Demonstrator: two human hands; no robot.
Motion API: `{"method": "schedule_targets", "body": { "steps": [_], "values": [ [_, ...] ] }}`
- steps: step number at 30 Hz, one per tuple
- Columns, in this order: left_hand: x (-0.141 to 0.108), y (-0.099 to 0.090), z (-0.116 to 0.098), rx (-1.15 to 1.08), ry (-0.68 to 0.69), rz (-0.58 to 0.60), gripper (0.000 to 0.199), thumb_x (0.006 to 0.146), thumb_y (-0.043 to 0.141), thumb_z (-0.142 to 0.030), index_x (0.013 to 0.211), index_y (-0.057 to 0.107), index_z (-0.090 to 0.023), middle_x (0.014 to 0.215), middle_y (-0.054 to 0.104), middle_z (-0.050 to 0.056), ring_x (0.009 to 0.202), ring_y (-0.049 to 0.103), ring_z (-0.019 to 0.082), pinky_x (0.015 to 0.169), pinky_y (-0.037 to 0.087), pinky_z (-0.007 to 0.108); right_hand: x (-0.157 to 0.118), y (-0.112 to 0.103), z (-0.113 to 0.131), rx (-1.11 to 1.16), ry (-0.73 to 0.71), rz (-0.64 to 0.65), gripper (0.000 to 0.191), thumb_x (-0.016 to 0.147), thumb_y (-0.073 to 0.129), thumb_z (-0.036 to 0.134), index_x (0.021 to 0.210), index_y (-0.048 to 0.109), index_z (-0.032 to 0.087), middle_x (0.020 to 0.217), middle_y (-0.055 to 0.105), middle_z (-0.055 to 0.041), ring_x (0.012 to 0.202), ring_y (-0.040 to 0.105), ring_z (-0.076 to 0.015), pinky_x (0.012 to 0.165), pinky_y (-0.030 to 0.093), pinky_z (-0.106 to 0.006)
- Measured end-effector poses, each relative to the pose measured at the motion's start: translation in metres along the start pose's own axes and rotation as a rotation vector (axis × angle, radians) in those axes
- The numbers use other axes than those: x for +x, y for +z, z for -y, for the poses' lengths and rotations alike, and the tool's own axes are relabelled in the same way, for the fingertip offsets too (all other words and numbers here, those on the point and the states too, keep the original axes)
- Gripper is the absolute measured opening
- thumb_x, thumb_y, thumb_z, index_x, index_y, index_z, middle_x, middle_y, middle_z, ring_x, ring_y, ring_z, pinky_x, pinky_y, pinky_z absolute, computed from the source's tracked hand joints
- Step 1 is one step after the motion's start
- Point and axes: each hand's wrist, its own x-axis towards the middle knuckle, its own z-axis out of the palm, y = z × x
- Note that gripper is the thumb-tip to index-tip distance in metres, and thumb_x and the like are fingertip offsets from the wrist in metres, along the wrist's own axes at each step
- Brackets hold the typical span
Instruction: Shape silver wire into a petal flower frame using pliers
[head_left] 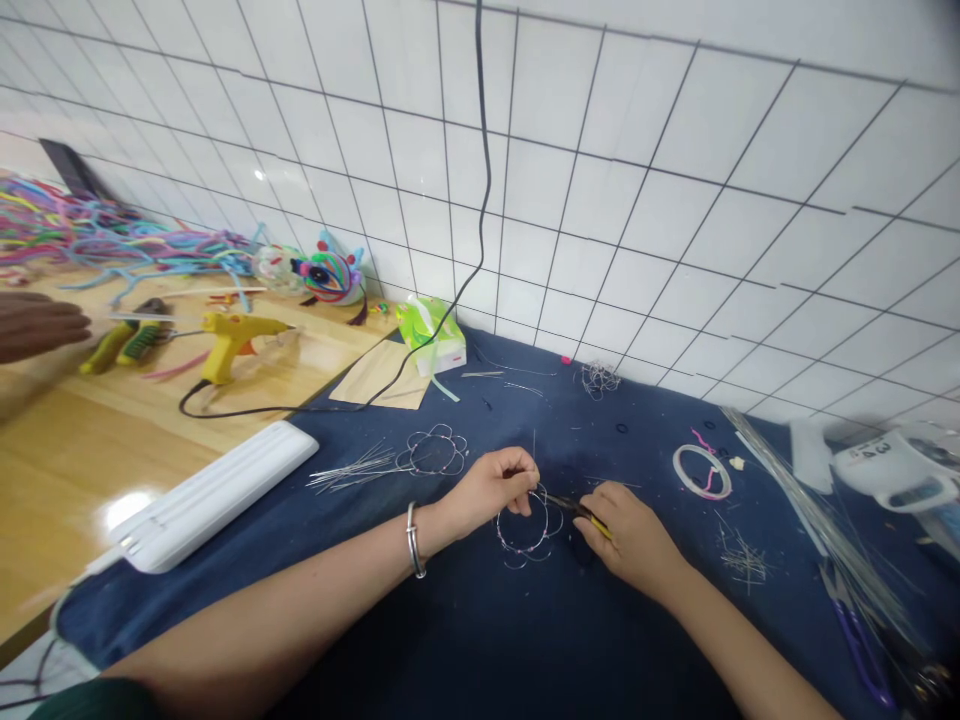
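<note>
My left hand [501, 485] pinches the upper edge of a flower-shaped wire ring [523, 549], a thin silvery hoop with looped petals around it and small pinkish spots. Closed around pliers [598, 524] with yellow on the handle is my right hand [626, 530]. The dark jaws of the pliers point left and meet the wire close to my left fingertips; whether they grip it I cannot tell. A second wire flower [435, 452] lies on the dark blue cloth [480, 640] to the left, beside a bundle of straight wires [352, 470].
At left are a yellow glue gun [232, 345], green-handled pliers [127, 338], a white power strip [217, 495] and another person's hand [37, 325]. A tissue pack [431, 335] stands by the wall. Rightward lie a ring-shaped roll [702, 472], long wires [817, 500] and purple-handled scissors [859, 640].
</note>
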Motion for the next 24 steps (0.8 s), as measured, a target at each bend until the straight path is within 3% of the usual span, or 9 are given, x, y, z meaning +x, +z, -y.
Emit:
{"method": "schedule_targets", "body": {
  "steps": [12, 24],
  "values": [
    [-0.0028, 0.0013, -0.0038, -0.036, 0.008, 0.034, 0.021, 0.08, 0.052, -0.037, 0.08, 0.052, -0.015, 0.054, 0.053, -0.003, 0.049, 0.056, 0.009, 0.047, 0.04, 0.019, -0.0004, -0.002, 0.0059, 0.0, 0.004, 0.012, 0.018, 0.085, 0.045, 0.03, 0.093, 0.057, 0.018, 0.085, 0.053, -0.0074, 0.082, 0.05, -0.0187, 0.072, 0.044, -0.033],
    [-0.0029, 0.0028, -0.0074, 0.03, 0.022, 0.046, 0.017, 0.08, 0.053, -0.031, 0.077, 0.054, -0.015, 0.053, 0.055, -0.002, 0.049, 0.054, 0.009, 0.05, 0.04, 0.019, -0.0008, -0.0009, 0.0065, 0.011, -0.019, -0.006, 0.017, 0.084, 0.047, 0.029, 0.093, 0.058, 0.019, 0.083, 0.054, -0.0069, 0.08, 0.052, -0.0182, 0.071, 0.044, -0.031]
  ]
}}
